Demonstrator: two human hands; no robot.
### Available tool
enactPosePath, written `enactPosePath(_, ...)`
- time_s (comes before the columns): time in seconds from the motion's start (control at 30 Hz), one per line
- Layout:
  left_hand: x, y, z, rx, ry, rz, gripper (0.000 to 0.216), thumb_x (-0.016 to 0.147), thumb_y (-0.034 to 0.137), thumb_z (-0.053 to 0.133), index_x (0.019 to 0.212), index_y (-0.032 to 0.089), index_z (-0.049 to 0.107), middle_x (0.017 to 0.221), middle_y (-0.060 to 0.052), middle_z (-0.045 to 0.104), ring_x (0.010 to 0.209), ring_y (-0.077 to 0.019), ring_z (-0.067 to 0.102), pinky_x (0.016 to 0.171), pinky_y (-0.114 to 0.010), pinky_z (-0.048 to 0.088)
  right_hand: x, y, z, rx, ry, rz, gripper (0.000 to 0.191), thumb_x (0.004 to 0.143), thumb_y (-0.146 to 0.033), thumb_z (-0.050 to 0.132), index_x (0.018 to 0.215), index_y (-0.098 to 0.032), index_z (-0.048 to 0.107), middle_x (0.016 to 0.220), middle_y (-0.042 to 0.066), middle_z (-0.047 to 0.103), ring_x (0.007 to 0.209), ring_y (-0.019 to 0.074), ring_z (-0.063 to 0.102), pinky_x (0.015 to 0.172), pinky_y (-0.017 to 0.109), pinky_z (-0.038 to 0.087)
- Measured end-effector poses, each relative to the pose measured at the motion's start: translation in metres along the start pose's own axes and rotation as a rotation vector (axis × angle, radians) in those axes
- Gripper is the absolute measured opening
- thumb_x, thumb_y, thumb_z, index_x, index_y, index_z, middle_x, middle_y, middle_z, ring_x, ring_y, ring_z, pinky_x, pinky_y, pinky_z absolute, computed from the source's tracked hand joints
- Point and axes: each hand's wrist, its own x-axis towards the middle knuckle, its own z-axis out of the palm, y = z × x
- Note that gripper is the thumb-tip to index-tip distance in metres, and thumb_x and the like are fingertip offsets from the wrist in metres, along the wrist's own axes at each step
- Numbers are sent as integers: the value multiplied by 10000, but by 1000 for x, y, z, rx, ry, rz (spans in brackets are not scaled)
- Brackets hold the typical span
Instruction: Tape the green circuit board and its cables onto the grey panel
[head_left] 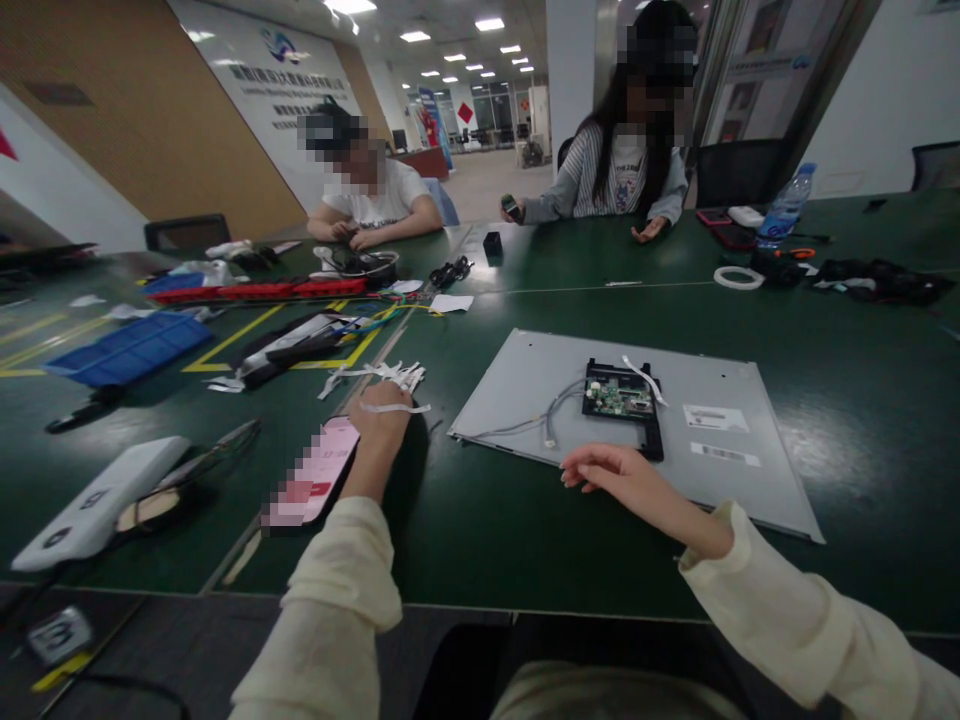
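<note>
A grey metal panel (525, 385) lies flat on the green table (525, 540), with a small green circuit board (619, 397) in a black frame and thin grey wires on it. My right hand (626, 480) rests at the panel's near edge, fingers stretched out to the left and holding nothing. My left hand (384, 415) is closed, and a white strip (394, 408) lies across its knuckles beside a heap of white strips (390, 375). A phone (315, 480) with a pink screen lies just left of my left wrist.
Two other people sit at the far side of the table. A blue tray (127, 350), a red strip (255, 291), black cables (450, 271), a white device (97, 505), a tape ring (738, 277) and a water bottle (785, 208) lie around.
</note>
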Motion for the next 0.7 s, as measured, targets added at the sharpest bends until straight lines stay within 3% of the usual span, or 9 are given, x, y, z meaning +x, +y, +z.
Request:
enactPosePath(0.47, -11, 7, -10, 108, 125, -22, 347, 837, 329, 471, 1036, 61, 565, 970, -220, 652, 908, -363, 623, 737, -410, 446, -9, -12, 2, -225, 21, -120, 244, 900, -314, 482, 997, -193, 670, 943, 49, 680, 861, 163, 632, 752, 321, 514)
enactPosePath(0.57, -16, 6, -17, 100, 129, -63, 392, 842, 392, 471, 1036, 58, 540, 966, -222, 645, 901, -368, 616, 729, -409, 432, -13, -13, -13, -334, 150, -176, 252, 899, -317, 471, 1013, -201, 663, 967, 49, 676, 882, 172, 630, 781, 340, 515)
enactPosePath(0.7, -29, 12, -33, 17, 215, 18, 485, 908, 491, 315, 1046, 67, 504, 917, -159, 633, 895, -313, 598, 724, -355, 416, -19, -7, -58, -725, 422, -230, 281, 894, -310, 441, 1084, -229, 632, 1100, 65, 638, 991, 218, 603, 861, 413, 495)
